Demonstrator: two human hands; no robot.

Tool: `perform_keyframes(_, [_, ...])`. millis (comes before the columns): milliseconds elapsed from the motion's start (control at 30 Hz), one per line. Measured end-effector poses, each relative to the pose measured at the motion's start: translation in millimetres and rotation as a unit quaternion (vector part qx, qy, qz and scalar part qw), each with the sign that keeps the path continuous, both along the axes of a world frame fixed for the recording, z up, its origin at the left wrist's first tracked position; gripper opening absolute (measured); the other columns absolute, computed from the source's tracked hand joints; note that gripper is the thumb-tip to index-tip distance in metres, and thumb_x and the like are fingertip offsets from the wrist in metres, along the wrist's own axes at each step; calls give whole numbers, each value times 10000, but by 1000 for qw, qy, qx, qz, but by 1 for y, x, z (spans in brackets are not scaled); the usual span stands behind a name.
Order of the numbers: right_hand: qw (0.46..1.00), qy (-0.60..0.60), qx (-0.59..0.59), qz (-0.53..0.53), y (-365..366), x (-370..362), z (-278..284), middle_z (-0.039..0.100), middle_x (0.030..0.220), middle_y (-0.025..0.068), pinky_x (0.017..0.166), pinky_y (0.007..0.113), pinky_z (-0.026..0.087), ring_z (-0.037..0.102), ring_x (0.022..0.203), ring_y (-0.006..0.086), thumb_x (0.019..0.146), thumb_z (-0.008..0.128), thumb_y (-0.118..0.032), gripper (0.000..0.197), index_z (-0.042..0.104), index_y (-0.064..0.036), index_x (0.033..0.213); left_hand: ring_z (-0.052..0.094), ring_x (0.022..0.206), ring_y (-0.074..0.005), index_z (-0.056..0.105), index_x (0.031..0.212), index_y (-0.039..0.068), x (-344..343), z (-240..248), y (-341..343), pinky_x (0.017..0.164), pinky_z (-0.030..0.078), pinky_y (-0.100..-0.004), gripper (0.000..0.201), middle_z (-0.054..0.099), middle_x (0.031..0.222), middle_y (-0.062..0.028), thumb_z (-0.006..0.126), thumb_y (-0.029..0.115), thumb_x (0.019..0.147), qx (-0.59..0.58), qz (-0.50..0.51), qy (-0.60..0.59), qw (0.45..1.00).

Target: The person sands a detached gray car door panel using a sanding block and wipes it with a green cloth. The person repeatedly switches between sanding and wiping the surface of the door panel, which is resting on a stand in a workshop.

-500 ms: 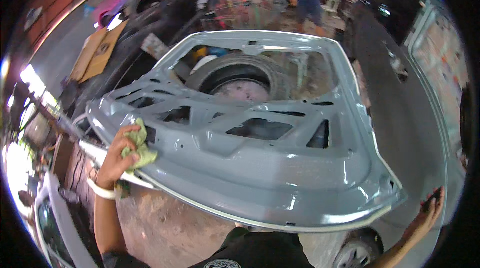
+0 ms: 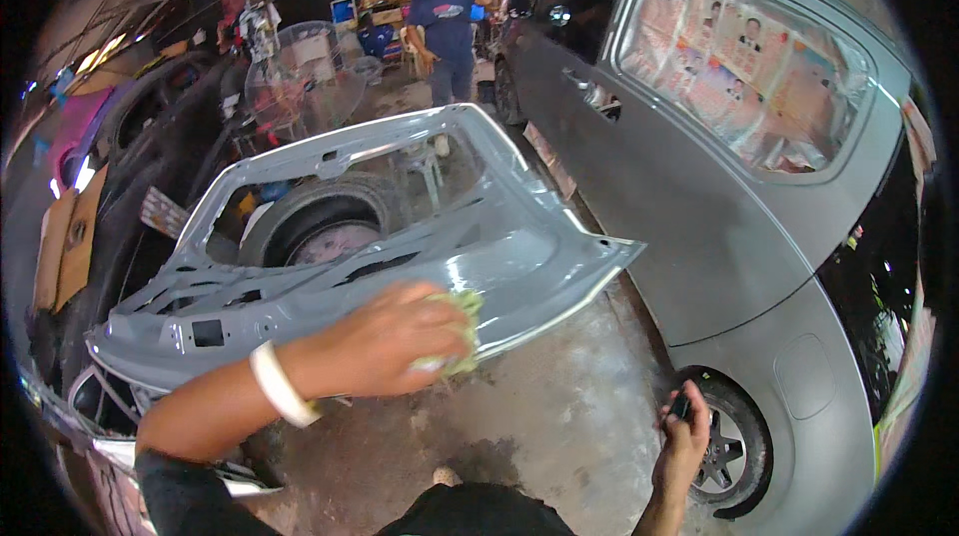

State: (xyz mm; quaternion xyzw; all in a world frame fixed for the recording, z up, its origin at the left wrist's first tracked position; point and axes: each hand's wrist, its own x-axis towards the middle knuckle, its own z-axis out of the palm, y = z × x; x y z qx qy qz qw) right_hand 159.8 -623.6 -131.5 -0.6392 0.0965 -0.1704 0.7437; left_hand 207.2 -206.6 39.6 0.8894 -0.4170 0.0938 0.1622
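A grey car tailgate with an open window frame and cut-outs lies in front of me. My left hand, with a white band on its wrist, reaches across the near part of the tailgate, closed around a crumpled yellow-green cloth. The hand is smeared by motion; whether the cloth touches the panel I cannot tell. My right hand is low at the right, away from the tailgate, its fingers curled round a small black object whose kind I cannot make out.
A grey car stands along the right, its side window covered with printed sheets, its wheel beside my right hand. A tyre shows through the tailgate's window opening. A person stands behind it. Cardboard lies at left.
My left hand has carried the cloth from the tailgate's left end toward its right. The view has turned right. My right hand now appears nearer my body, still holding the black object.
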Motion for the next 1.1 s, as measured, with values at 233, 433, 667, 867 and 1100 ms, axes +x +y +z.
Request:
perform_keyframes(233, [997, 61, -24, -46, -45, -85, -30, 583, 1393, 136, 879, 323, 525, 584, 1194, 223, 904, 524, -2, 564, 535, -12, 1468, 560, 1276, -350, 657, 1272, 75, 128, 4, -116, 1115, 429, -455, 409, 635, 1322, -156, 619, 160, 873, -64, -61, 64, 994])
perform_keyframes(433, [996, 61, -11, -69, -54, -110, -27, 644, 1267, 111, 833, 318, 533, 622, 1081, 189, 915, 523, -4, 500, 584, -2, 1411, 521, 1365, -352, 607, 1396, 62, 115, 13, -97, 1158, 395, -439, 505, 567, 1452, -197, 640, 212, 915, -7, -66, 134, 989])
perform_keyframes(667, [996, 90, 17, 6, -52, -87, -65, 627, 1227, 92, 749, 296, 552, 637, 959, 173, 841, 516, 23, 573, 573, -41, 1408, 504, 1381, -357, 662, 1309, 83, -39, 7, 23, 1150, 391, -452, 447, 579, 1443, -179, 683, 166, 870, 27, 73, 94, 993])
perform_keyframes(867, [978, 136, -13, 156, -20, -54, -113, 625, 1226, 121, 759, 328, 567, 653, 934, 205, 874, 532, 40, 535, 585, -47, 1400, 582, 1269, -368, 729, 1171, 72, -179, 15, 156, 1112, 434, -445, 449, 660, 1303, -169, 700, 134, 727, -29, 348, 139, 927])
perform_keyframes(1100, [956, 212, 17, 202, 0, -65, -181, 662, 1137, 121, 744, 356, 578, 689, 901, 228, 888, 535, 50, 405, 524, 2, 1290, 629, 1175, -362, 744, 1096, 48, -244, -10, 245, 1063, 474, -443, 411, 692, 1215, -165, 685, 126, 696, -77, 477, 43, 874])
